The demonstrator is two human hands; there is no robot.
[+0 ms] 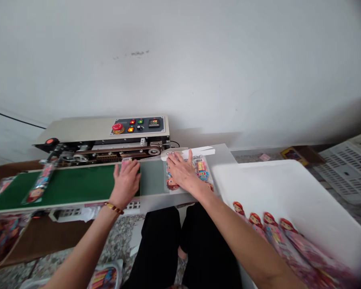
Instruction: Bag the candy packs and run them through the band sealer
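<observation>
My left hand is on the right end of the green conveyor belt, its fingers curved over a small plastic packet with pink showing; the hand covers most of it. My right hand lies palm down, fingers stretched out, on printed packets with a red-haired cartoon figure. Those packets rest on a pale board beside the belt. Further left on the belt lies another packet. Behind the belt runs the band sealing machine, its buttons and display lit.
A white foam box at the right holds several doll-printed packets. White plastic crates stand beyond it. Below left are a cardboard box of packets and a plastic tub. The wall rises directly behind the machine.
</observation>
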